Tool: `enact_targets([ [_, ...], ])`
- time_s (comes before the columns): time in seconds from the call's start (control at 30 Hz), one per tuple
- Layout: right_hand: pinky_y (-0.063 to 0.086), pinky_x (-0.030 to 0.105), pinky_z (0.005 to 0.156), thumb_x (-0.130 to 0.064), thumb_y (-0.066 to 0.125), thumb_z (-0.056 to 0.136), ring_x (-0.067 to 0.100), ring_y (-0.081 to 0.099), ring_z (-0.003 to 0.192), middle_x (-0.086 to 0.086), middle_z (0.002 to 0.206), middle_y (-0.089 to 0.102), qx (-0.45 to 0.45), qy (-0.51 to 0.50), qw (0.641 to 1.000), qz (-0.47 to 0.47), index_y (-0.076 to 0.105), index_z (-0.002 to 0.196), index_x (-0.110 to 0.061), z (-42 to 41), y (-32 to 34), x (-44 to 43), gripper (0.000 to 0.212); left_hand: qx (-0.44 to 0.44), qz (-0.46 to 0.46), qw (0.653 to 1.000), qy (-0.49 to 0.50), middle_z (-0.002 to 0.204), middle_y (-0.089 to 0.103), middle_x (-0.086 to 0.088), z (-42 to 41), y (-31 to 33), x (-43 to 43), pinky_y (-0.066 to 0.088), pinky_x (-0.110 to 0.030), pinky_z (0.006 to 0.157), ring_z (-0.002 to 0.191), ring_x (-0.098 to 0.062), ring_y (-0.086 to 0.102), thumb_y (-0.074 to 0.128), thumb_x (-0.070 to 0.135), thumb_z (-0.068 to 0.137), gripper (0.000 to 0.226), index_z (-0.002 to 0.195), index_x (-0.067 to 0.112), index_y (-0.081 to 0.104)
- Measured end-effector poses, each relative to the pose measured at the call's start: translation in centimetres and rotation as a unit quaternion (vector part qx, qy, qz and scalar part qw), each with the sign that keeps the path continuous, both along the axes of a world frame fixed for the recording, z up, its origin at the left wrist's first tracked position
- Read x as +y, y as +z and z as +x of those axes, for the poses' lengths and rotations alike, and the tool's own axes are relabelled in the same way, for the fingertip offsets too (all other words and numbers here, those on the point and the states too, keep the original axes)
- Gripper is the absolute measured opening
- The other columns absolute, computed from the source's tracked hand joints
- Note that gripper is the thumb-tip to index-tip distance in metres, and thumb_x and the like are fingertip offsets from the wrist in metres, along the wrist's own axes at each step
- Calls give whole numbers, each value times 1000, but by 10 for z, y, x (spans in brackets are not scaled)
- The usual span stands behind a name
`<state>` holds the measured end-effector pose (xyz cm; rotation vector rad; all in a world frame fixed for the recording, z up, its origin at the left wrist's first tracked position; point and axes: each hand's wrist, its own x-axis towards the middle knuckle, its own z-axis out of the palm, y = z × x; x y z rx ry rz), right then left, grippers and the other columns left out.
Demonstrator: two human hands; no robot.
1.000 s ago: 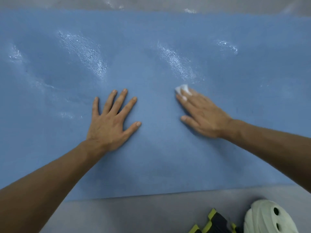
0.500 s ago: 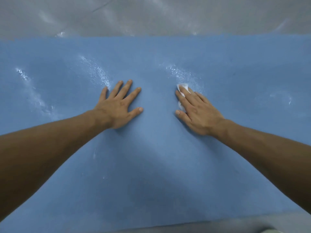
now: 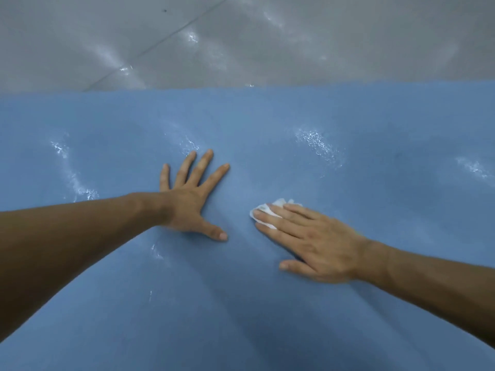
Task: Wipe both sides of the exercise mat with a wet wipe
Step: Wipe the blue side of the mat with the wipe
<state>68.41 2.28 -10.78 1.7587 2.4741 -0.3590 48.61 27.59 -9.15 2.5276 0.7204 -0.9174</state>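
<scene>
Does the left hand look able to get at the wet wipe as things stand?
Probably yes, partly. The left hand lies flat on the mat beside the wet wipe, bare mat between them, but the right hand presses on most of it.

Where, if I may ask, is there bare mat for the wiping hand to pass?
Bare mat stretches from the right hand to the far edge, and nearer, between the forearms. Tight between the wet wipe and left hand.

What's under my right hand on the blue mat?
A white wet wipe lies under the right hand, pressed onto the blue mat. Only its far edge shows; the rest is covered.
</scene>
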Motion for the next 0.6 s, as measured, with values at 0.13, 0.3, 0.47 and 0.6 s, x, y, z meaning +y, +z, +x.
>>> enact_targets([
  [0.13,11,42,129,-58,20,110,16,-4,161,-1,175,-3,-9,-45,999,-4,6,167,-16,28,-4,45,73,-27,-13,999,13,146,-57,21,-2,2,-2,-24,-64,116,138,-14,-53,70,95,47,148,144,59,-36],
  [0.3,7,39,129,-60,17,109,14,1,161,-1,175,4,-10,-66,998,9,11,167,-17,49,-8,95,73,-59,-3,997,39,151,-52,22,-2,3,-5,-22,-65,117,141,-12,-49,73,95,42,152,147,59,-32],
  [0.47,4,38,129,-61,14,108,15,2,161,0,175,4,3,-78,997,14,11,167,-16,67,-9,134,74,-56,0,997,53,153,-50,21,1,7,-5,-21,-65,117,142,-12,-48,74,94,42,155,150,56,-30],
  [0.6,2,37,130,-65,6,102,15,-4,161,-1,175,-2,28,-145,989,-7,5,167,-17,83,-3,188,81,-39,-7,998,53,152,-51,20,3,10,-4,-21,-66,116,141,-13,-50,73,95,42,155,149,56,-32],
])
